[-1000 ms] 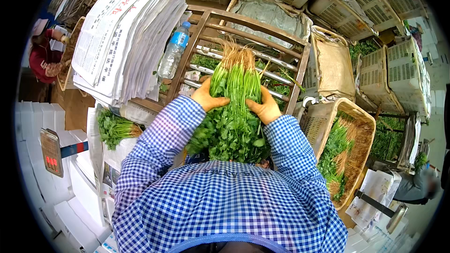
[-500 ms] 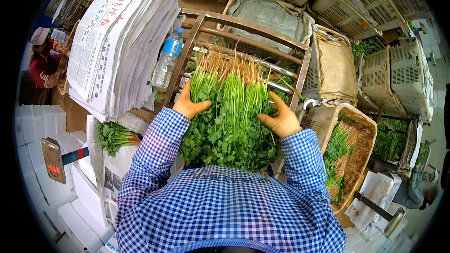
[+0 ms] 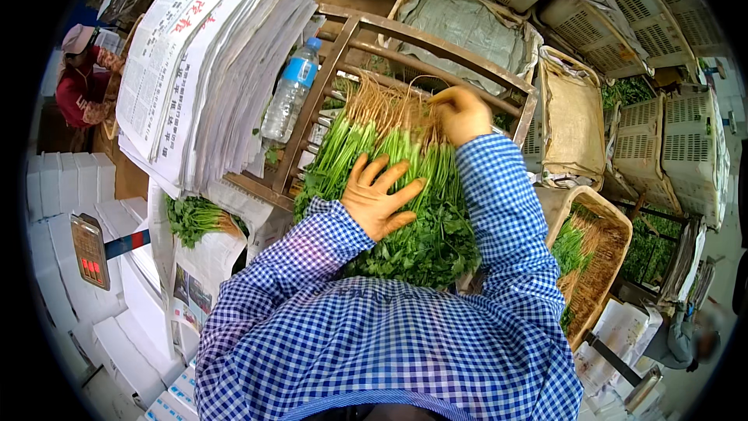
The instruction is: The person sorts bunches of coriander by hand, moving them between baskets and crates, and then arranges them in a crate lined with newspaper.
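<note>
A broad bundle of coriander (image 3: pixel 425 238) lies on a brown metal rack (image 3: pixel 354 27), its leaves toward me and its tangled tan roots (image 3: pixel 382 105) pointing away. My left hand (image 3: pixel 379 196) rests flat across the green stems with its fingers spread. At the right end of the roots, my right hand (image 3: pixel 461 115) is closed, fingers curled down on some root strands. A thin strand loops up beside it. The fingertips of the right hand are partly hidden.
A tall newspaper stack (image 3: pixel 210 70) and a water bottle (image 3: pixel 291 92) stand left of the rack. Another coriander bunch (image 3: pixel 199 221) lies near a scale display (image 3: pixel 91 251). A basket (image 3: pixel 615 238) holds more bunches at right. Plastic crates (image 3: pixel 662 136) fill the far right. A person (image 3: pixel 82 82) works at far left.
My left hand has moved from the bundle's left side onto the stems. My right hand has gone from the right side up to the roots and closed there. The view has shifted slightly.
</note>
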`<control>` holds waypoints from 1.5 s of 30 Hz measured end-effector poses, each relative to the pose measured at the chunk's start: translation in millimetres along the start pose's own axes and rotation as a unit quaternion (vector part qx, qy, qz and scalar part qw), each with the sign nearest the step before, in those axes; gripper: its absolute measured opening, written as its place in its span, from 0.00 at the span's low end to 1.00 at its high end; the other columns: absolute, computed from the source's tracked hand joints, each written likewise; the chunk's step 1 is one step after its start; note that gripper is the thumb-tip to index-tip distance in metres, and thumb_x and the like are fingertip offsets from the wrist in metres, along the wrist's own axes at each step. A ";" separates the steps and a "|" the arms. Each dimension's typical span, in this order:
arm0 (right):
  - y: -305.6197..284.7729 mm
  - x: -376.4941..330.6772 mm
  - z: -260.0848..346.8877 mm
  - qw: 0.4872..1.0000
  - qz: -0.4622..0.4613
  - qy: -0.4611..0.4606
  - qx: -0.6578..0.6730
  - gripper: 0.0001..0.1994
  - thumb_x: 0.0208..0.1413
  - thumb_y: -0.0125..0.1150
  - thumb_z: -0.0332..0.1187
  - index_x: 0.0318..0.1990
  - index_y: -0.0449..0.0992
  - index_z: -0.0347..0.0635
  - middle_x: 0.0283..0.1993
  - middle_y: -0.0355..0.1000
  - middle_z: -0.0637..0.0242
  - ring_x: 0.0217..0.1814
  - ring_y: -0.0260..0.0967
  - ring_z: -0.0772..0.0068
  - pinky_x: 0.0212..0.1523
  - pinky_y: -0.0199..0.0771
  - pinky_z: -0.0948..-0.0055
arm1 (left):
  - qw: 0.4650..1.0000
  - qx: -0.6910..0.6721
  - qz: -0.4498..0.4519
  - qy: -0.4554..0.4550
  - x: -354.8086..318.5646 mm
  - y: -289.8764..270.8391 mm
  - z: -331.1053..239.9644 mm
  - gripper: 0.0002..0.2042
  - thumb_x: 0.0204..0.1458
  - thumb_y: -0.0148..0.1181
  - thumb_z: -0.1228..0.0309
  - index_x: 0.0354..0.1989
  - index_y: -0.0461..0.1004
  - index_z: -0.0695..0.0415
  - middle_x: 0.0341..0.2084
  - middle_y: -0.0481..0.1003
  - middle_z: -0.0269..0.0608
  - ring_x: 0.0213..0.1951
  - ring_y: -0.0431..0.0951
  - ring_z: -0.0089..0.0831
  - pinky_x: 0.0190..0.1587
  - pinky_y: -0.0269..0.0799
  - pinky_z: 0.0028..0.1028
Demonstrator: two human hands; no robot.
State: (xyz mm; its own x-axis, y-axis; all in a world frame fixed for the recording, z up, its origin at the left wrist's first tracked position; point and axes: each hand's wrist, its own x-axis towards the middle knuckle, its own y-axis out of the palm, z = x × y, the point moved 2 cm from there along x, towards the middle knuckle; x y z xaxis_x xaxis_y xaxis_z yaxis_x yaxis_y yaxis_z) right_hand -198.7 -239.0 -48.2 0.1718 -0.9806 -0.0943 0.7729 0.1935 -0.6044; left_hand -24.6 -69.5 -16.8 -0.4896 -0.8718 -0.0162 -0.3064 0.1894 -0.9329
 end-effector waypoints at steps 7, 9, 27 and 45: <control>-131.6 -43.7 -72.5 0.947 -0.265 0.182 0.000 0.13 0.60 0.63 0.28 0.52 0.76 0.38 0.45 0.78 0.61 0.40 0.74 0.73 0.42 0.77 0.74 | 0.995 -0.025 -0.094 0.014 -9.6 17.4 9.7 0.29 0.55 0.60 0.47 0.64 0.69 0.45 0.62 0.60 0.50 0.58 0.63 0.56 0.64 0.60 0.57; -138.8 -78.0 -74.4 0.937 -0.261 0.092 -0.212 0.19 0.61 0.63 0.29 0.59 0.72 0.38 0.49 0.78 0.58 0.48 0.76 0.69 0.50 0.78 0.71 | 0.998 -0.017 -0.064 0.019 -5.8 16.1 9.8 0.29 0.56 0.58 0.46 0.63 0.69 0.45 0.62 0.61 0.51 0.58 0.63 0.56 0.64 0.59 0.56; -87.8 -162.1 -31.3 0.993 -0.020 0.110 0.042 0.18 0.61 0.65 0.35 0.57 0.77 0.43 0.41 0.80 0.58 0.37 0.78 0.71 0.40 0.79 0.73 | 0.993 -0.041 -0.080 -0.081 3.2 -19.3 -8.7 0.25 0.63 0.48 0.48 0.54 0.76 0.57 0.57 0.71 0.62 0.60 0.67 0.58 0.64 0.61 0.53; 7.2 -74.4 21.4 0.962 0.118 -0.200 -0.146 0.26 0.62 0.60 0.48 0.64 0.70 0.49 0.49 0.78 0.53 0.52 0.75 0.50 0.56 0.74 0.53 | 0.928 -0.182 -0.199 -0.257 -25.3 6.3 -33.0 0.31 0.53 0.68 0.59 0.61 0.67 0.63 0.58 0.70 0.57 0.60 0.70 0.52 0.63 0.67 0.44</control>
State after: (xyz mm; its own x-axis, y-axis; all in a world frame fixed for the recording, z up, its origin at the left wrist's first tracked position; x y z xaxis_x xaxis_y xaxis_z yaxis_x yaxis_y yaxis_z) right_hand -192.8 -164.0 -28.6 0.5877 -0.8088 0.0199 0.4887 0.3353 -0.8055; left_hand -41.1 -31.3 -10.4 0.1464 -0.9881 0.0462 -0.6814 -0.1346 -0.7194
